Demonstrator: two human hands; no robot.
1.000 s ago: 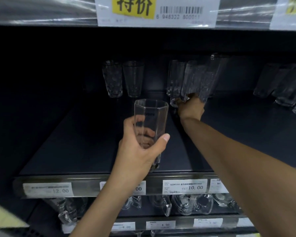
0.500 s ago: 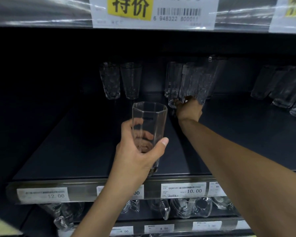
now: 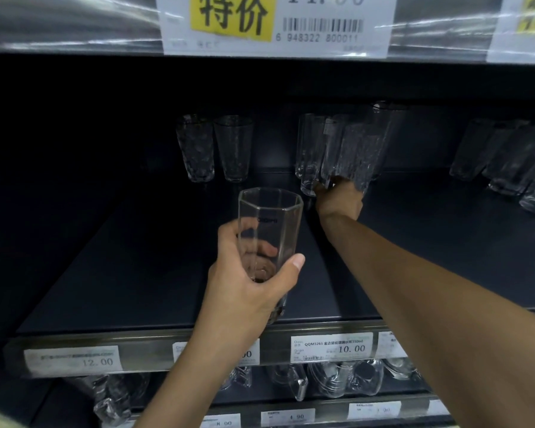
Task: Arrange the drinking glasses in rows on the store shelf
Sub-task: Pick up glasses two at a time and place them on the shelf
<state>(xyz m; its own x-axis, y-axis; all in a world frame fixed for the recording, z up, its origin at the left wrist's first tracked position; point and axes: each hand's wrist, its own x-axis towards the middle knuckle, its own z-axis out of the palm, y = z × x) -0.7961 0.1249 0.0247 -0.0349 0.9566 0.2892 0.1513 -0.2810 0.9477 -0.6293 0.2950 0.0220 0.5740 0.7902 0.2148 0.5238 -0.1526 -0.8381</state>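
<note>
Right now the left hand [image 3: 247,282] is clamped on an octagonal clear glass [image 3: 269,223]. The thumb lies across the near face and the fingers [image 3: 227,233] wrap round the far side, partly visible through the wall. The glass is upright, mouth up, over the front half of the dark shelf [image 3: 136,273]. Its base sits low near the front rail; can't tell if it touches the board.

The right hand [image 3: 338,200] is reached deep to the back of the same shelf, at the foot of a tight cluster of tall glasses [image 3: 346,149]. It touches their bases. Its fingertips are hidden among the glass, so I can't tell whether they're apart or gripping one. The glasses just above the hand are blurred and look tilted.

Other stock on that shelf:
- Two textured tumblers [image 3: 213,149] stand upright side by side at the back, left of the cluster and apart from it.
- Another group of tall glasses [image 3: 513,162] is at far right, well apart from the hand.

The front rail carries price tags, 12.00 [image 3: 73,359] on the left and 10.00 [image 3: 331,347] right of centre, with one between them partly covered by the left wrist. The rail above has a big label with a yellow block and a barcode [image 3: 275,23]. The shelf below holds handled glassware [image 3: 337,381], too murky to detail.
</note>
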